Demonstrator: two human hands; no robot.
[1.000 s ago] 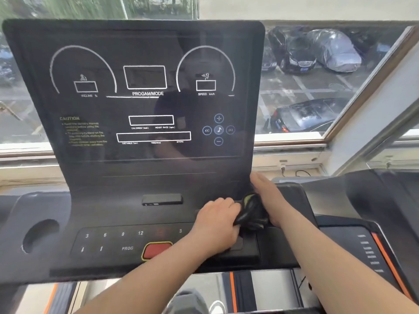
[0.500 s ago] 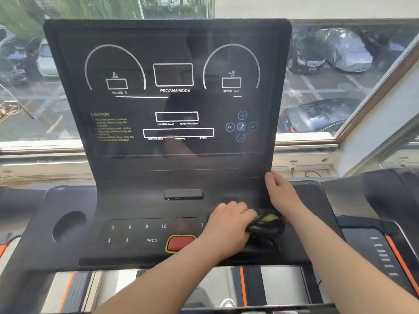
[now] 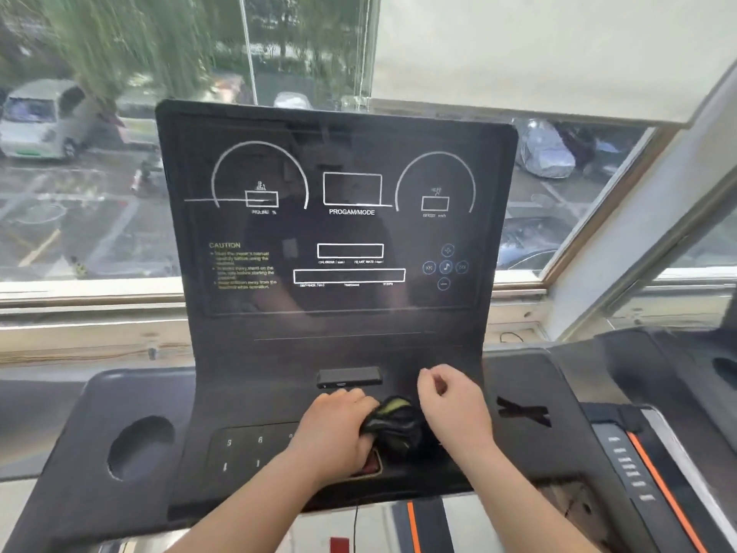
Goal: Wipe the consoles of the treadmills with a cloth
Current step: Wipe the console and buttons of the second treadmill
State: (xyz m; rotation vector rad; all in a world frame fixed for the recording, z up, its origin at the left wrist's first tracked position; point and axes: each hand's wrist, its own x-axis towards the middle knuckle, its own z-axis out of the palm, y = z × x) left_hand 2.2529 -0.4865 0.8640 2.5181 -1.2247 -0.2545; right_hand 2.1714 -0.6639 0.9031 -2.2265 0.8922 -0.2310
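Note:
The black treadmill console stands in front of me, its upright display panel dark with white markings. My left hand rests low on the keypad and grips a bunched dark cloth with a yellow-green patch. The hand covers most of the red button. Just right of the cloth, my right hand hovers over the console with its fingers loosely curled, holding nothing.
A round cup recess sits in the console's left tray, and a black cross-shaped mark in the right tray. A neighbouring treadmill with an orange stripe is at the right. Behind the console runs a window sill, with parked cars outside.
My right hand left the display panel's lower right edge and came left to hover beside the cloth. My left hand stays low on the keypad, gripping the cloth. The view pulled back.

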